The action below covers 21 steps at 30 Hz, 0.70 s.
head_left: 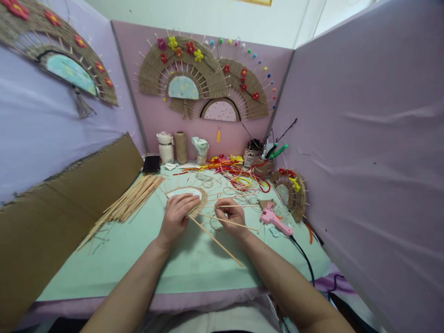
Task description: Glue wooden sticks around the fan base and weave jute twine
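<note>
So the left hand (pixel 178 212) has its grip on a half-round fan (pixel 204 200), fingers laid over the pale middle, right above the bench (pixel 194 273). Right hand (pixel 230 216) is just beside it among the thin sticks (pixel 218 243) poking out, grip narrow, fingertips pinched together, though I can't tell on what. Pink glue gun (pixel 275 219) lies near that hand, and a stick bundle (pixel 125 203) sits off left.
</note>
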Each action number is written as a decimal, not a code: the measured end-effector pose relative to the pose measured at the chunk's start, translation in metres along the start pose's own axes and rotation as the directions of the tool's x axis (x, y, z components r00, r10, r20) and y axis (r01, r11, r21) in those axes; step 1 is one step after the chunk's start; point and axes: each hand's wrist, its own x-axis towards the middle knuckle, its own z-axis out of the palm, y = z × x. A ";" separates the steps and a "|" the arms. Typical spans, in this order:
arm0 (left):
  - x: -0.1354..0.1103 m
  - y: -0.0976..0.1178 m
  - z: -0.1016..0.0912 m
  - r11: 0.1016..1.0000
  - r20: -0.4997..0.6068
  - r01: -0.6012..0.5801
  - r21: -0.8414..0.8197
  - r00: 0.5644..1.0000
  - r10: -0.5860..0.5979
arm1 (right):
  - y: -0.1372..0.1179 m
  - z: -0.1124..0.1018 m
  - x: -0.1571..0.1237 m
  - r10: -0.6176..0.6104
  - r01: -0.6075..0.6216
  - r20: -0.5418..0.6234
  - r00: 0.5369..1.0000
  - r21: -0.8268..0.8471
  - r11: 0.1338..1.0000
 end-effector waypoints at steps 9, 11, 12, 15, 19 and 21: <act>0.001 0.001 -0.001 1.000 -0.006 -0.014 -0.005 1.000 0.014 | -0.002 -0.001 0.001 -0.015 0.014 0.012 1.000 0.035 0.999; 0.002 0.001 -0.001 1.000 -0.001 -0.008 -0.005 1.000 0.008 | -0.003 -0.001 0.002 -0.020 0.017 0.035 0.999 0.079 0.997; 0.002 0.001 -0.001 1.000 0.000 -0.004 -0.005 1.000 0.004 | -0.003 -0.001 0.002 -0.021 0.016 0.047 0.999 0.098 0.995; 0.002 0.001 -0.001 1.000 -0.004 -0.009 -0.006 1.000 0.009 | -0.003 0.000 0.002 -0.024 0.017 0.052 0.998 0.129 0.991; 0.002 0.001 -0.001 1.000 -0.012 -0.023 -0.013 1.000 0.023 | -0.001 0.001 0.002 -0.015 0.012 0.029 0.999 0.111 0.994; 0.002 0.001 -0.001 1.000 -0.015 -0.020 -0.018 1.000 0.020 | -0.001 0.001 0.002 -0.010 0.009 0.017 1.000 0.073 0.997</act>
